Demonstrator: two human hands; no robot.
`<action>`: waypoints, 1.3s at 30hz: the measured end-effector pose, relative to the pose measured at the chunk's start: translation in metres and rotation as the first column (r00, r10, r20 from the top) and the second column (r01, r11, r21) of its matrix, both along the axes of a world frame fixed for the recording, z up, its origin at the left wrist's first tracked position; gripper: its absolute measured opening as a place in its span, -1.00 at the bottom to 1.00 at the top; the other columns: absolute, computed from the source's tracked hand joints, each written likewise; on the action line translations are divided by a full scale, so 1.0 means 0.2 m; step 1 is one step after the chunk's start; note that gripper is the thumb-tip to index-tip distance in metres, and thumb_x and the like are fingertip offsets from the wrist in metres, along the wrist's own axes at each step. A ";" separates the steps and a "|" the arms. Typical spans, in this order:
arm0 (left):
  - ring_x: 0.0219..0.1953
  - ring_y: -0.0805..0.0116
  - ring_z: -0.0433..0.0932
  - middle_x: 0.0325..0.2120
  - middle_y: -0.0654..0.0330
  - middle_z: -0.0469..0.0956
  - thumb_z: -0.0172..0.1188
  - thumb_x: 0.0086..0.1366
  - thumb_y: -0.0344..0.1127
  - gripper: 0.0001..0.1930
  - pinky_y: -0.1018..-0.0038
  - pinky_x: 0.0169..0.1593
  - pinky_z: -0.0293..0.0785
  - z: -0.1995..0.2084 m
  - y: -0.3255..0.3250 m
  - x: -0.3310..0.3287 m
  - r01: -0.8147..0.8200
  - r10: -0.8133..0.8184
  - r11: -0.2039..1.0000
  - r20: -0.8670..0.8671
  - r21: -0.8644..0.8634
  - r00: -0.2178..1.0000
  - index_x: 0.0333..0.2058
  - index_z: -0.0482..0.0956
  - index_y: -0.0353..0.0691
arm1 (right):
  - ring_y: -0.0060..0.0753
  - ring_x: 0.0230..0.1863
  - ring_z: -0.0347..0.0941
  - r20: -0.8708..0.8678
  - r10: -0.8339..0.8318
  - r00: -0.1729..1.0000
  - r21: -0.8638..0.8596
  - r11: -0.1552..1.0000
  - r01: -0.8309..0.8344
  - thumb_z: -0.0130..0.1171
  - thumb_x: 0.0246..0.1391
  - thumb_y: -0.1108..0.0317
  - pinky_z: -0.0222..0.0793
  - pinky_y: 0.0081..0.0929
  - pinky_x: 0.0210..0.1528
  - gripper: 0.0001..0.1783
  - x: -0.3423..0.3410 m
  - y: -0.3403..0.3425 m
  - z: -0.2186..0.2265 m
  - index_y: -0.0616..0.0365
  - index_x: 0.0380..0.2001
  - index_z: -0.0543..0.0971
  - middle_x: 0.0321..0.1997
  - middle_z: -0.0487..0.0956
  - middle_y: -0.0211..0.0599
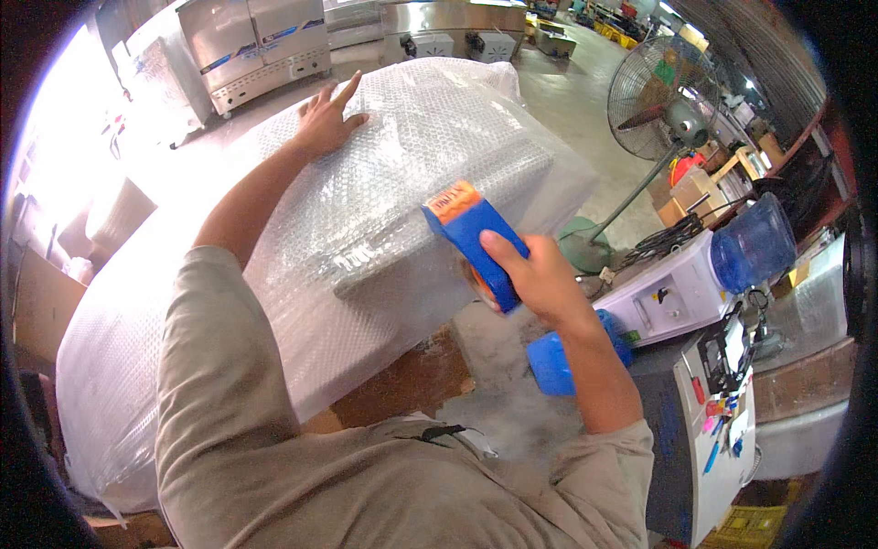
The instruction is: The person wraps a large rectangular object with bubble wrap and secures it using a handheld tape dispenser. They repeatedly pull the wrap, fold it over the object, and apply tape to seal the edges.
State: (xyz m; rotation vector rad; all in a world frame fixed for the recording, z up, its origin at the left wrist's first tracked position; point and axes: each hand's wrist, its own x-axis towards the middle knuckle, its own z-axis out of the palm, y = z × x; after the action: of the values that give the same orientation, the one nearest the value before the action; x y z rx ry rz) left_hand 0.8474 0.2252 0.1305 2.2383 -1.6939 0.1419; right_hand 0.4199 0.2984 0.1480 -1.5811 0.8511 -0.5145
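Grey floor [569, 114] under fan [686, 121] and cardboard [416, 373]

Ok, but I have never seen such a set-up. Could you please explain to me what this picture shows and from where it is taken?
Of course. There is no robot here, only a person with two bare hands. A wide fisheye camera on the person's head looks downward, so straight edges bend near the rim. Left in the picture is also the person's left.

The left hand is spread over clear bubble wrap, which covers a large, bulky thing; what is inside is hard to tell. The right hand grips a blue tool with an orange end, apparently a tape dispenser.

Farther away are a steel cabinet, a standing fan and a water cooler.
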 end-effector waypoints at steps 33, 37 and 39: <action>0.37 -0.11 0.26 0.36 -0.11 0.22 0.09 0.37 -0.27 -0.45 0.05 0.38 0.28 -0.12 0.65 -1.15 0.173 -0.221 0.975 0.484 0.141 0.847 0.31 0.28 -0.20 | -0.34 -0.47 0.53 -0.129 0.014 0.992 -0.004 1.000 -0.014 0.17 0.16 -0.36 0.45 -0.32 -0.34 -0.24 -0.16 0.05 -1.91 0.31 -0.42 0.64 -0.52 0.61 -0.18; 0.50 0.01 -0.04 0.44 -0.07 0.06 0.10 0.28 -0.26 -0.26 0.14 0.53 -0.05 -0.44 0.77 -1.40 0.383 -0.518 0.852 0.468 0.357 0.716 0.40 0.13 -0.28 | -0.03 -0.41 0.61 -0.366 0.008 0.931 -0.017 1.000 -0.015 0.13 0.07 -0.49 0.48 -0.16 -0.26 -0.11 -0.22 0.09 -1.97 0.35 -0.43 0.66 -0.48 0.64 0.02; 0.54 0.06 -0.16 0.48 -0.04 -0.03 0.07 0.26 -0.24 -0.22 0.15 0.56 -0.25 -0.75 0.80 -1.46 0.431 -0.652 0.753 0.480 0.497 0.586 0.43 0.05 -0.33 | 0.09 -0.34 0.64 -0.437 0.008 0.899 -0.081 0.995 -0.049 0.14 0.05 -0.49 0.49 -0.09 -0.22 -0.11 -0.23 0.07 -1.91 0.34 -0.42 0.68 -0.45 0.65 0.09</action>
State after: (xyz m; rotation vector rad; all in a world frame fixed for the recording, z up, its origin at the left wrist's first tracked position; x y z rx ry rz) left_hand 0.5546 0.3858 -0.0192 1.8150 -2.9187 0.5494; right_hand 0.3747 0.3125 -0.2338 -1.8244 1.1518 -0.1742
